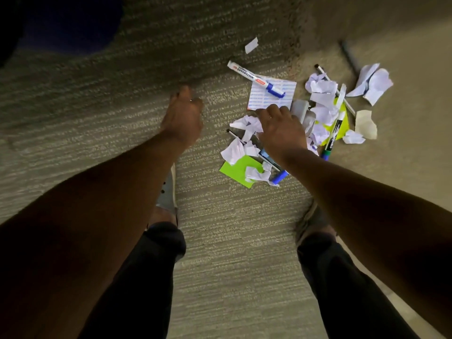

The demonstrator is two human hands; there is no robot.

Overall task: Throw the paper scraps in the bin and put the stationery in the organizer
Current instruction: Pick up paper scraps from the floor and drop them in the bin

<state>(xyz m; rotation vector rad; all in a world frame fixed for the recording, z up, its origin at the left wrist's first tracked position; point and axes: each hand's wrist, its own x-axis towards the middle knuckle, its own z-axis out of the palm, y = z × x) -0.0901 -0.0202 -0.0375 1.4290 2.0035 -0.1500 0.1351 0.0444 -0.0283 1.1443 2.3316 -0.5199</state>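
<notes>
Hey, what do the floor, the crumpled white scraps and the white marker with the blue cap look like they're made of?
Grey-beige floor: likely low-pile carpet, matte, with ribbed woven rows.
Crumpled white scraps: thin paper, matte, holding sharp creases and torn edges.
White whiteboard marker with blue cap: probably smooth plastic, slightly glossy, with a printed label along its barrel and a moulded cap clip.
</notes>
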